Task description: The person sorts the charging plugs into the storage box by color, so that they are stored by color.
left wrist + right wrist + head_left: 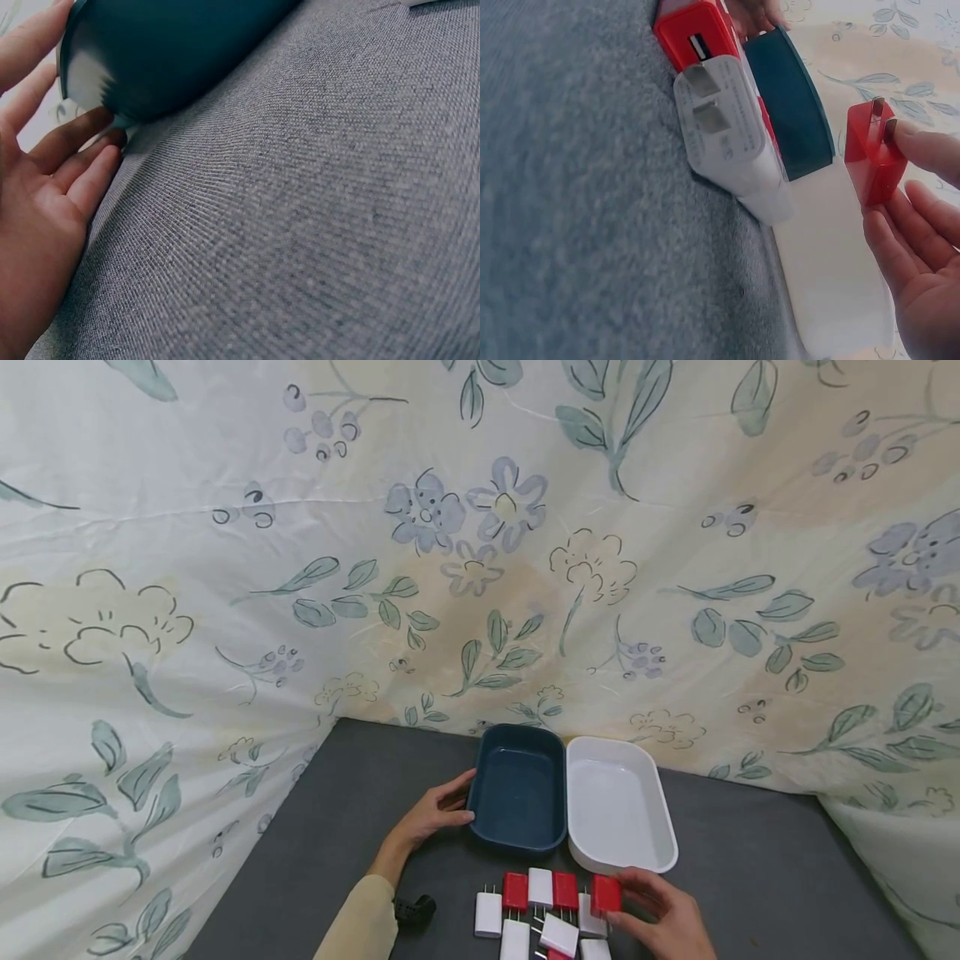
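My right hand [663, 914] pinches a red USB charger [606, 895] between thumb and fingers, close in front of the white bin. In the right wrist view that red charger [874, 154] is lifted, its two metal prongs by my thumb. My left hand [435, 812] rests its fairly straight fingers against the left side of the dark blue bin [517, 845]; its thumb is at the near-left rim. Several red and white chargers lie in a cluster before the bins, among them a white charger [488, 914] and a red charger [515, 891].
The white bin [662, 852] stands right beside the blue one, and both look bare inside. A dark grey cloth [750, 860] covers the table. Patterned fabric [480, 568] hangs behind and at the sides. A black object [415, 910] is beside my left sleeve.
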Motion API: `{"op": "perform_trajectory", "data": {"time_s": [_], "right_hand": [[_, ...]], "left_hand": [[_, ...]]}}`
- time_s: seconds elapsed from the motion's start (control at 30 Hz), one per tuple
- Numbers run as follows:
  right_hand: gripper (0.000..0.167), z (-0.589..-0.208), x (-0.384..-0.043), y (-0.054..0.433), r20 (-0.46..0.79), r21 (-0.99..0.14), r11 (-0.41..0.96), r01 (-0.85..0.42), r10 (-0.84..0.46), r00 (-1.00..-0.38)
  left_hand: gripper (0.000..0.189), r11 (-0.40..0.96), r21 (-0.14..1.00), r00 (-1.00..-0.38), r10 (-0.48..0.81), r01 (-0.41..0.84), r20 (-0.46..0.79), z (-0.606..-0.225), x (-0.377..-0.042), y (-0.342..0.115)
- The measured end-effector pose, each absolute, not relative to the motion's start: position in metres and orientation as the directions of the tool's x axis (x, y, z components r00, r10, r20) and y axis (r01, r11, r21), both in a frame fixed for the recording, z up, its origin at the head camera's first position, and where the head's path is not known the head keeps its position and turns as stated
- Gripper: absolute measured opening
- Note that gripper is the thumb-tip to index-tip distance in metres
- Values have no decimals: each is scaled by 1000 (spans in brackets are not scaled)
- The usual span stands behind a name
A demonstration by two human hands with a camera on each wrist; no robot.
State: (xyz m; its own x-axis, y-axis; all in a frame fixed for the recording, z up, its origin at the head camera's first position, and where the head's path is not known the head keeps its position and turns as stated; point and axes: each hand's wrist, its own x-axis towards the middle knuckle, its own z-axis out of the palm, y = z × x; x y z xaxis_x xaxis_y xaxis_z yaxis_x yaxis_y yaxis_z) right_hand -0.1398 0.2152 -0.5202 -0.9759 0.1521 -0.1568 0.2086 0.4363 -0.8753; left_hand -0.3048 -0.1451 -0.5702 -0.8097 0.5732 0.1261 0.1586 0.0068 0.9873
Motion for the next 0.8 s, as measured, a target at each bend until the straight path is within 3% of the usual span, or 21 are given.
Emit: {"op": "perform_trajectory", "data": {"time_s": [0.37,0.8], "right_hand": [[58,-513,-144,200,-79,-901,412,136,152,-985],[55,-509,-151,191,-60,-925,366,104,130,-990]], "left_hand": [[72,37,990,-832,547,134,92,-569,-304,-144],[74,36,991,-808,583,129,84,-541,-291,-144]]}}
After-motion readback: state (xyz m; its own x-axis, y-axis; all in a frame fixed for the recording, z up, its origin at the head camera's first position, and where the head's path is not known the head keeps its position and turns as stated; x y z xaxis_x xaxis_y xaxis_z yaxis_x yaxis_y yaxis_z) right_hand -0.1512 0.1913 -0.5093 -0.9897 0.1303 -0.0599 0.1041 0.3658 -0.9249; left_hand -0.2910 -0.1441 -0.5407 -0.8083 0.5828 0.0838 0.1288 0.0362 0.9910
